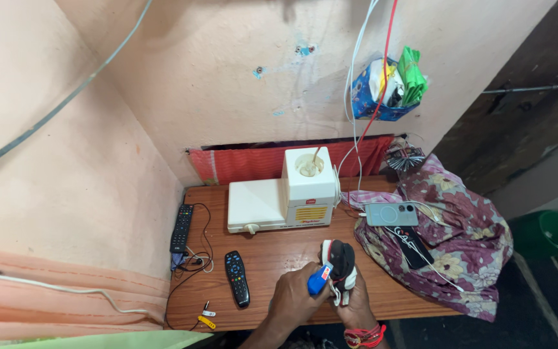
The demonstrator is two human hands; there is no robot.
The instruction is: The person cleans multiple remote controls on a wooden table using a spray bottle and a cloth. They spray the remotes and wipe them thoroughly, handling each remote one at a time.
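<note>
A small blue clip-like tool (318,282) presses against a bundled black, white and red cloth (340,262) above the wooden table's front edge.

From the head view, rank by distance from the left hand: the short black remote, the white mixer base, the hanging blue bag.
1. Short black remote, just left of the left hand.
2. White mixer base, beyond it near the wall.
3. Hanging blue bag, up on the wall.

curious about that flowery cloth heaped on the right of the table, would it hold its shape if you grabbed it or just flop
The flowery cloth would probably flop: it lies in soft folds and drapes over the table edge. Pulling it would likely drag along the phone and the dark flat object resting on it, and the white cable across it might snag.
</note>
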